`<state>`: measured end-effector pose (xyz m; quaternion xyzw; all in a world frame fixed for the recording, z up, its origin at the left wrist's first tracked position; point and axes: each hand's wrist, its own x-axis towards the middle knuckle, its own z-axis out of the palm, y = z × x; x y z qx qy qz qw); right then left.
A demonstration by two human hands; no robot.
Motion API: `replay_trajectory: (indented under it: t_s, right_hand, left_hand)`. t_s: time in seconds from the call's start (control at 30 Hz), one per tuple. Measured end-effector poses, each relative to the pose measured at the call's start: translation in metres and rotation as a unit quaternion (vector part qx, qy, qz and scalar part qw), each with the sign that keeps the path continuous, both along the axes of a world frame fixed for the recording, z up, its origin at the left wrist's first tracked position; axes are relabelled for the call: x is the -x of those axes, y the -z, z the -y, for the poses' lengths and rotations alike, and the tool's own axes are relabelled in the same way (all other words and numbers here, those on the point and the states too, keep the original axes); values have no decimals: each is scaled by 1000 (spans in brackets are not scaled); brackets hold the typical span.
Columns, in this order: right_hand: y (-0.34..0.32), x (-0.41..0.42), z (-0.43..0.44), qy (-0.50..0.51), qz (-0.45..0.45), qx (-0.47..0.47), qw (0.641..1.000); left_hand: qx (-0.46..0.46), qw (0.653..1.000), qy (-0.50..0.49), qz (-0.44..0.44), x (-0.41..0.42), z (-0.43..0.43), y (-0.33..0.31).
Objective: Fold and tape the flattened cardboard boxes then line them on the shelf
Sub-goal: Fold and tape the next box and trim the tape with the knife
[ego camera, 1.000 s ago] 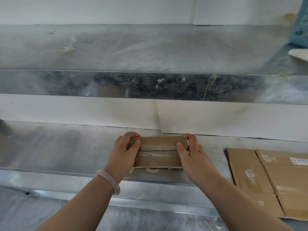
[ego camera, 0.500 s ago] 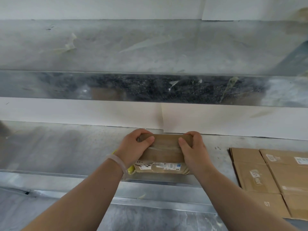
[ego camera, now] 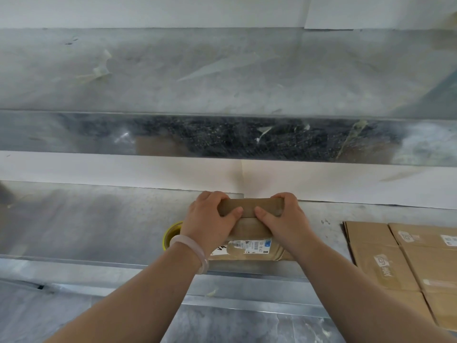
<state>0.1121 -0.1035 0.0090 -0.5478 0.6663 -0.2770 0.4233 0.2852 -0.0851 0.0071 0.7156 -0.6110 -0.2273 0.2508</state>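
A small brown cardboard box point(ego camera: 249, 206) stands on the metal shelf point(ego camera: 99, 224) near its front edge, with a white shipping label on its near side. My left hand point(ego camera: 210, 221) grips its left end and my right hand point(ego camera: 286, 221) grips its right end, both thumbs pressing on the top flaps close to the middle seam. A yellow tape roll point(ego camera: 170, 235) lies on the shelf just left of the box, partly hidden behind my left wrist. A stack of flattened cardboard boxes point(ego camera: 405, 263) lies to the right on the same shelf.
An upper metal shelf point(ego camera: 222, 78) runs across above, with scraps of tape stuck to it and its front lip. White paper backs the lower shelf. A lower ledge sits beneath the front edge.
The box has tipped toward me, so its labelled side now shows. My thumbs have slid inward toward the middle of the top. The yellow tape roll has come into sight at the left.
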Motion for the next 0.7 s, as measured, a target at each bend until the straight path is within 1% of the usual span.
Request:
replay_trajectory:
  t_s: [0.07, 0.2, 0.3, 0.37, 0.43, 0.47, 0.53, 0.6, 0.63, 0.7]
  right_hand:
    - [0, 1, 0, -3, 18, -13, 1000]
    - [-1, 5, -2, -10, 56, -47, 997]
    - [-1, 11, -2, -15, 105, -80, 991]
    - [0, 14, -3, 11, 158, -116, 981]
    - [2, 14, -5, 32, 213, -149, 965]
    - [0, 13, -7, 31, 223, -158, 961]
    - [-4, 12, -7, 26, 211, -170, 962]
    - [-8, 13, -6, 14, 150, -178, 972]
    - [-13, 13, -7, 2, 111, -179, 978]
    - [-24, 13, -14, -29, 41, -170, 984]
  left_hand:
    - [3, 1000, -8, -25, -1, 2, 2]
    - [5, 999, 12, -45, -5, 4, 6]
    - [18, 997, 18, -71, -8, 4, 4]
    - [17, 991, -11, -132, -10, 1, 4]
    - [-16, 968, -62, -242, -11, -5, 6]
    - [-41, 954, -76, -286, -11, -8, 6]
    - [-80, 930, -92, -346, -11, -9, 4]
    - [-107, 909, -115, -387, -10, -9, 0]
    - [-119, 909, -122, -381, -9, -11, -4]
    - [-150, 926, -122, -324, -7, -17, -11]
